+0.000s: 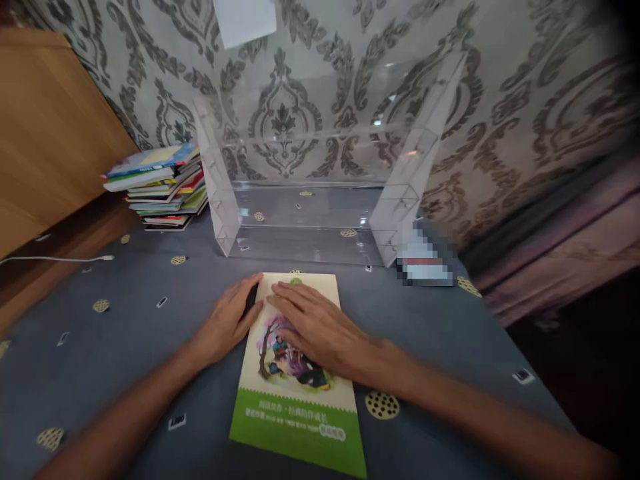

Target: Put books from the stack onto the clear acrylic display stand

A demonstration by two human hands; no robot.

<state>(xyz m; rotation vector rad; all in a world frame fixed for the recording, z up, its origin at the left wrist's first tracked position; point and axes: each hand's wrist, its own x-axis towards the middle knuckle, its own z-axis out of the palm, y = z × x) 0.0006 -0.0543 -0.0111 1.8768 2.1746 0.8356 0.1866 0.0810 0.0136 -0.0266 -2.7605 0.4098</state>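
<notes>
A person's two bare hands meet over a cream-and-green book [298,381], which lies cover up on a dark blue patterned cloth [135,320], its green band toward the wearer. The right hand [320,327] rests nearly flat across the upper part of the cover, fingers extended and close together, pointing up and to the left, with the thumb lower down over the pictured scene of figures beneath a pink-blossomed tree; it is closed on nothing, and the book lies beneath its fingers. The left hand [230,321] stands at the upper left edge, fingertips by the top corner and thumb parted from them in a wide V, its tip meeting the cover's margin (whether any finger reaches under the edge, one cannot tell). The book's top edge lies just in front of a clear stand [219,193], its transparent shelves set before damask-patterned wallpaper [345,73]. Left of the stand rises an uneven stack of books [163,183], while a white cable [60,259] runs in from the left. A blurred-out item [425,263] sits by the stand's right foot.
</notes>
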